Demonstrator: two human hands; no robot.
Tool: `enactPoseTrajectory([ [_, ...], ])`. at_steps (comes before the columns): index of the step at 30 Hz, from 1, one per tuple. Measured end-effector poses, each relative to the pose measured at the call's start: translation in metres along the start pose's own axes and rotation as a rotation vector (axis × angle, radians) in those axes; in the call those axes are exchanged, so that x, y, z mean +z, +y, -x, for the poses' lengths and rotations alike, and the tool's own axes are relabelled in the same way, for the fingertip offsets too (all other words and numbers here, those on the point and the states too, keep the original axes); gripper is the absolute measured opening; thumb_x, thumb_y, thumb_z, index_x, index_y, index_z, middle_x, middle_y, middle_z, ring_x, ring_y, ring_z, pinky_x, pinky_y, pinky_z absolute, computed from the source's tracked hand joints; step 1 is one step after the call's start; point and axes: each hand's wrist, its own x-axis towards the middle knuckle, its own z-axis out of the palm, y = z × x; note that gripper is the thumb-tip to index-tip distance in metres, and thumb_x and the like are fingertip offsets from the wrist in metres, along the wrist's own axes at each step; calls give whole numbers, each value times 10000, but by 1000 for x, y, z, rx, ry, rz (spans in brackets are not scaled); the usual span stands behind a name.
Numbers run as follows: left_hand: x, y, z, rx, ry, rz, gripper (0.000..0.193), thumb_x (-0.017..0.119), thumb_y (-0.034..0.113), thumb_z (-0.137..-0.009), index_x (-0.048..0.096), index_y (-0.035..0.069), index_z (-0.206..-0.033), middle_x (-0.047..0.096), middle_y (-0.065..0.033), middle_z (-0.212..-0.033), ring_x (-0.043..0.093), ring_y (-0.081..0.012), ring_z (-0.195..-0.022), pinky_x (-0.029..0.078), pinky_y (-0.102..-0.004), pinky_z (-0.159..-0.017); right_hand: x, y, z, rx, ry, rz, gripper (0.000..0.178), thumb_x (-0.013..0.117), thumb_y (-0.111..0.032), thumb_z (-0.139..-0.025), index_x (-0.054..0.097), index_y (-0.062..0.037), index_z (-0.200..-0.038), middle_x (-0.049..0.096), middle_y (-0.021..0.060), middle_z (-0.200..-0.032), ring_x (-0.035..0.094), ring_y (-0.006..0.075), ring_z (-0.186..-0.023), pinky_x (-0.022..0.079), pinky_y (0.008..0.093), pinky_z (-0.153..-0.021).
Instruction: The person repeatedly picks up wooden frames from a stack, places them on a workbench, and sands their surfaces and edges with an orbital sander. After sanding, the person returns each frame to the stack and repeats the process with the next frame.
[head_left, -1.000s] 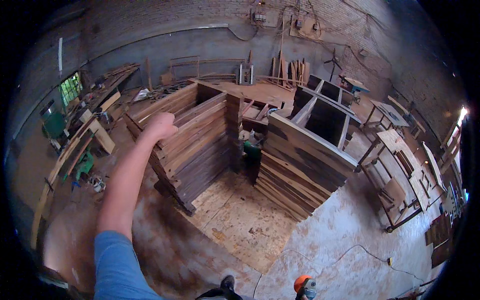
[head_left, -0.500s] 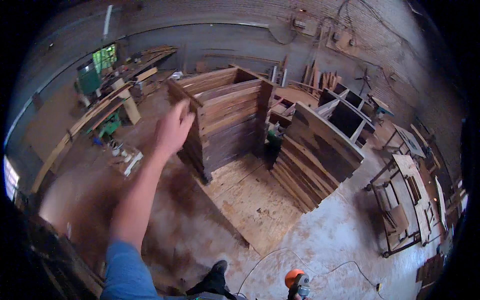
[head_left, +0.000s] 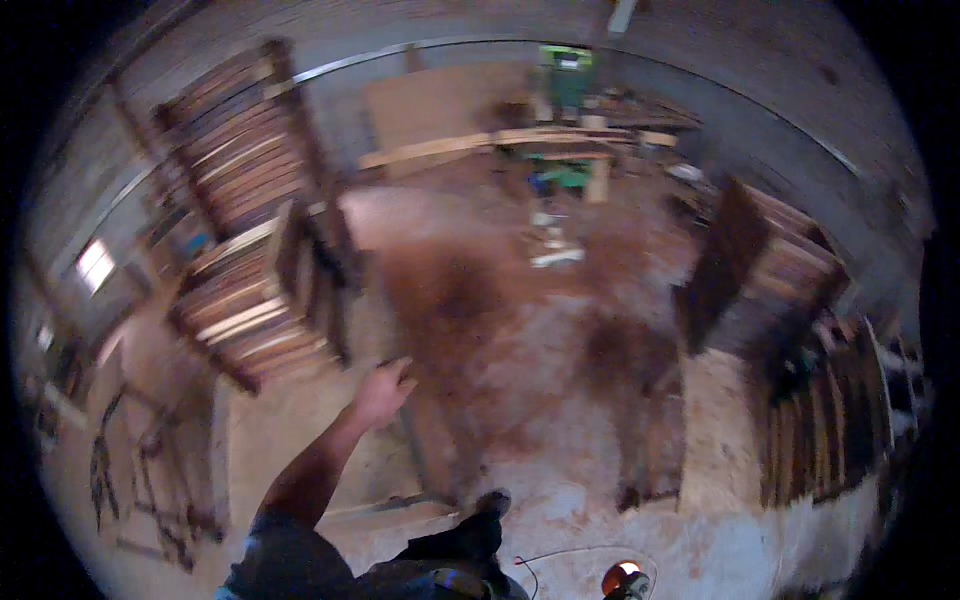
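Note:
My left hand (head_left: 384, 397) is stretched out in front of me, its fingers loosely curled but apart, with nothing seen in them. It hangs over a pale board (head_left: 300, 440), close to a stack of dark and light wooden pieces (head_left: 262, 320) on the left. At the bottom edge, an angle grinder with an orange disc (head_left: 617, 578) is in my right hand, which is mostly cut off by the frame. Motion blur softens the whole picture.
Another wooden stack (head_left: 790, 270) stands on a pale board (head_left: 720, 430) at right, beside leaning slats (head_left: 820, 430). A green machine (head_left: 567, 80) and a long plank bench (head_left: 450, 148) line the far wall. A cord (head_left: 575, 552) loops on the dusty floor near my foot (head_left: 492, 502).
My view has swung left, so the wooden stack once in the middle is now at right, and another stack has come in at left. My left hand has come away from the first stack's corner.

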Motion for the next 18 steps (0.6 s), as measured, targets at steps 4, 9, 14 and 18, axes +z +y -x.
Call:
enactPoseTrajectory([
  [4, -90, -60, 38, -62, 115, -143, 422, 628, 272, -884, 559, 52, -1238, 686, -213, -975, 662, -385, -909, 530, -473, -805, 46, -20, -8, -31, -168, 132, 550, 642, -485, -898, 624, 17, -1123, 658, 104, -881, 624, 200, -751, 524, 350, -672],
  [9, -196, -95, 56, -385, 160, -341, 434, 641, 281, -879, 544, 80, -1252, 637, -237, -1093, 618, -405, -1019, 511, -492, -852, 82, -34, -10, -67, -252, 220, 564, 643, -498, -895, 628, 19, -1121, 660, 103, -884, 625, 201, -753, 524, 351, -677],
  [14, -279, -209, 42, -284, 336, -587, 576, 697, 282, -839, 482, 12, -1300, 567, -227, -1244, 538, -401, -1165, 469, -474, -966, 139, -34, 7, -60, -308, 257, 579, 643, -512, -892, 631, 21, -1119, 661, 102, -886, 626, 202, -756, 524, 352, -682],
  [18, -319, -280, 22, -273, 291, -701, 582, 718, 294, -806, 511, 18, -1275, 543, -220, -1289, 479, -399, -1242, 457, -477, -984, 186, -28, 34, -46, -288, 268, 591, 644, -523, -890, 634, 23, -1117, 663, 101, -889, 626, 202, -758, 524, 353, -686],
])
